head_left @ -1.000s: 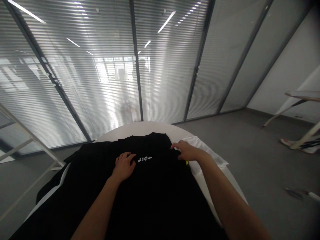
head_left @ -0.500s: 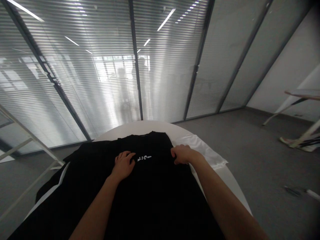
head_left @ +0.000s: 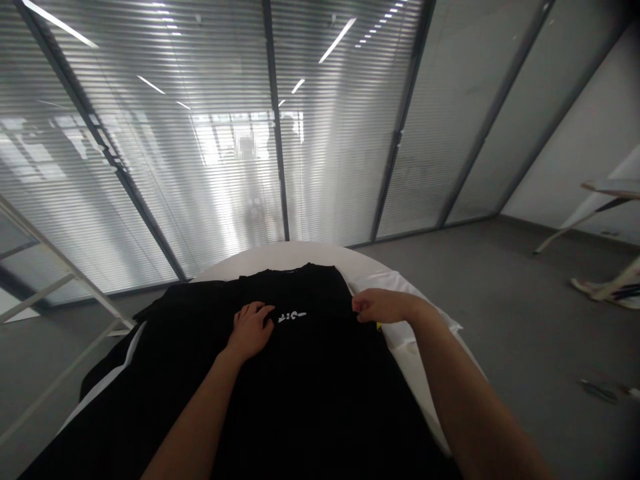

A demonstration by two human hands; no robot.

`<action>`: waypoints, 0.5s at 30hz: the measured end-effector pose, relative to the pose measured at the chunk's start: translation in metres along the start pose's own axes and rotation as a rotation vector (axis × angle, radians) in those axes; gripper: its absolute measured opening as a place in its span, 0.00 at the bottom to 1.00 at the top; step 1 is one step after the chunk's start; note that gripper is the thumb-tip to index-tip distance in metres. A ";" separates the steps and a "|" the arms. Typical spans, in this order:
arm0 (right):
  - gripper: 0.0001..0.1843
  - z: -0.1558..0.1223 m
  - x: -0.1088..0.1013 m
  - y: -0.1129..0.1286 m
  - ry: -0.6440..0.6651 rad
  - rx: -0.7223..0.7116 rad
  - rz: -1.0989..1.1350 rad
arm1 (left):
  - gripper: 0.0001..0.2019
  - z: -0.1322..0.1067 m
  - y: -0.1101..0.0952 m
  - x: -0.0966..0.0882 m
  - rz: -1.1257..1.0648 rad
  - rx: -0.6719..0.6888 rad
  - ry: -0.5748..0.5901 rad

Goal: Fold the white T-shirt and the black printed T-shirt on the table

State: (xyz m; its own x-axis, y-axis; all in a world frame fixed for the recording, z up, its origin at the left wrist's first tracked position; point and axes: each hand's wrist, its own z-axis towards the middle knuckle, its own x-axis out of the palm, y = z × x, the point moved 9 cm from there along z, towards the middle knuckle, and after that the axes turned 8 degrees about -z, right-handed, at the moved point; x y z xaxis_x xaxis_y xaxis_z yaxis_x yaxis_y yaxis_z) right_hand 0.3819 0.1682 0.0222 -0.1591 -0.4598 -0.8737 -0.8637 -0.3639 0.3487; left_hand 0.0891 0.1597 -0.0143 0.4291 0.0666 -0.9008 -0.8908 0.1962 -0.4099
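Observation:
A black T-shirt (head_left: 310, 373) with small white lettering on its chest lies spread over a round white table (head_left: 280, 253). On its front, just left of the lettering, my left hand (head_left: 251, 329) rests with fingers apart. My right hand (head_left: 383, 306) is closed at the shirt's right edge, fingers pinched on the black fabric. A small yellow bit (head_left: 379, 327) shows just below that hand. Beyond it, partly behind my wrist, lies a white cloth (head_left: 400, 330). More black fabric (head_left: 180, 313) spreads to the left of the shirt.
A pale metal frame (head_left: 75, 273) stands on the floor at the left. Glass partitions with blinds (head_left: 210, 173) rise behind the table. At the far right are a board on white legs (head_left: 610, 190) and a dark object (head_left: 600, 392) on the floor.
My right hand has moved slightly outward to the right along with the shirt's edge, and a yellow bit now shows beneath it. My left hand stays on the shirt.

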 end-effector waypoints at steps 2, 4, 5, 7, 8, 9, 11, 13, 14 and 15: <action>0.08 0.004 0.011 0.003 0.058 0.028 -0.018 | 0.20 0.000 0.000 0.000 -0.001 0.000 0.002; 0.10 0.008 0.024 0.009 0.141 0.061 -0.078 | 0.20 0.000 0.000 0.000 0.001 0.001 0.002; 0.11 0.011 0.029 0.013 0.168 0.072 -0.119 | 0.20 0.000 -0.001 0.000 0.002 0.001 0.003; 0.09 0.015 0.032 0.021 0.159 0.075 -0.197 | 0.20 0.000 -0.001 0.000 0.007 0.000 0.007; 0.08 0.017 0.029 0.024 0.116 0.071 -0.220 | 0.20 0.000 -0.001 0.001 0.008 -0.001 0.008; 0.08 0.019 0.023 0.027 0.056 0.067 -0.227 | 0.20 0.000 -0.001 0.001 0.008 0.001 0.007; 0.09 0.022 0.010 0.028 -0.087 0.063 -0.217 | 0.20 0.000 -0.001 0.000 0.008 0.005 -0.001; 0.11 0.024 -0.003 0.025 -0.240 0.087 -0.230 | 0.20 -0.001 -0.001 0.000 0.009 0.008 -0.009; 0.12 0.025 -0.006 0.023 -0.294 0.109 -0.253 | 0.20 -0.001 -0.001 0.000 0.011 0.008 -0.011; 0.12 0.026 -0.006 0.022 -0.318 0.125 -0.284 | 0.20 -0.001 -0.001 0.000 0.012 0.008 -0.011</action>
State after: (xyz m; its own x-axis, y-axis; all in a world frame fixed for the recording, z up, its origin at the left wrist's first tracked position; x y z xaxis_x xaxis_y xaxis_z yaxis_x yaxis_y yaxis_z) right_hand 0.3515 0.1845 0.0261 -0.0294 -0.0764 -0.9966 -0.9425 -0.3299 0.0531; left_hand 0.0900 0.1588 -0.0141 0.4205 0.0799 -0.9038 -0.8945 0.2033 -0.3982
